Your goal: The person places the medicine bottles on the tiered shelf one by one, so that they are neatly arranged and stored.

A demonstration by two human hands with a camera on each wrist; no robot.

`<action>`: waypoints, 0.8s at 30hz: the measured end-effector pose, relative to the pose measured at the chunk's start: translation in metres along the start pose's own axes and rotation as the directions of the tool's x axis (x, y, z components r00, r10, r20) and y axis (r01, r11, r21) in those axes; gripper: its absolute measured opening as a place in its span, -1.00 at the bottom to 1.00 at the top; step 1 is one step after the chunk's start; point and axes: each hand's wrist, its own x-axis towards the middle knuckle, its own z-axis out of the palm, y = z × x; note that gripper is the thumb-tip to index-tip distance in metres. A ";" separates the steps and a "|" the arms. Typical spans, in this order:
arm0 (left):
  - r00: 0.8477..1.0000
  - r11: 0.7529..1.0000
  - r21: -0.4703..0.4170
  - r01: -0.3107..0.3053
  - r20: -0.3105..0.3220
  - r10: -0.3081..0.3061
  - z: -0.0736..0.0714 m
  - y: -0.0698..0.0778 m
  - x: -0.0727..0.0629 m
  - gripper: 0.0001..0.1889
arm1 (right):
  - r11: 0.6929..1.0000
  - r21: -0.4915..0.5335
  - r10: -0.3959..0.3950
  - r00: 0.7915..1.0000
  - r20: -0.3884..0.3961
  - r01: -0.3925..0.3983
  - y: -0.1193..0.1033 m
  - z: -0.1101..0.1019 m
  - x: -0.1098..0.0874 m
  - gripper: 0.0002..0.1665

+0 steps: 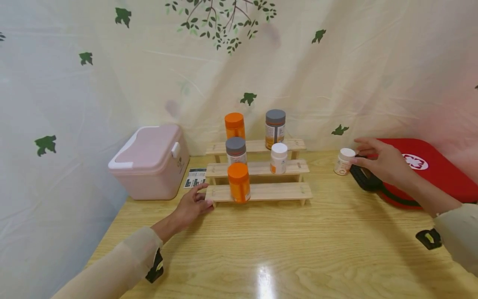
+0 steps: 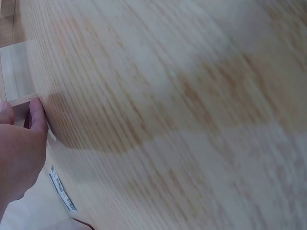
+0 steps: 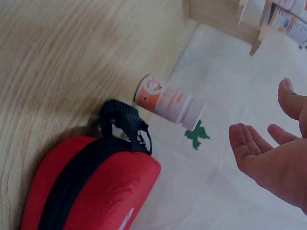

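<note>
A three-step wooden display rack stands mid-table. My left hand holds the left end of its lowest step; in the left wrist view the fingers of that hand pinch the wood. On the right, a small white bottle with an orange-marked label stands upright on the table. Beside its cap is my right hand, fingers spread, holding nothing. From the right wrist, a gap shows between that hand and the bottle.
The rack carries orange bottles, grey-capped jars and another white bottle. Left of it are a pink lidded box and a printed card. A red zipped case with a black handle lies close by the right hand.
</note>
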 end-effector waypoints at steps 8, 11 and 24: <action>1.000 1.000 0.000 -0.002 0.004 0.002 -0.001 -0.002 0.001 -0.36 | 0.998 -0.061 0.026 0.998 0.058 -0.022 0.019 0.003 0.025 -0.21; 1.000 1.000 0.011 0.000 0.004 0.000 -0.002 0.000 0.002 -0.36 | 0.998 -0.067 0.013 0.997 0.080 -0.008 0.024 0.005 0.034 -0.20; 1.000 1.000 0.025 0.008 0.000 -0.008 -0.001 0.001 0.000 -0.38 | 0.999 -0.049 0.028 0.981 0.190 -0.019 0.041 0.021 0.056 -0.15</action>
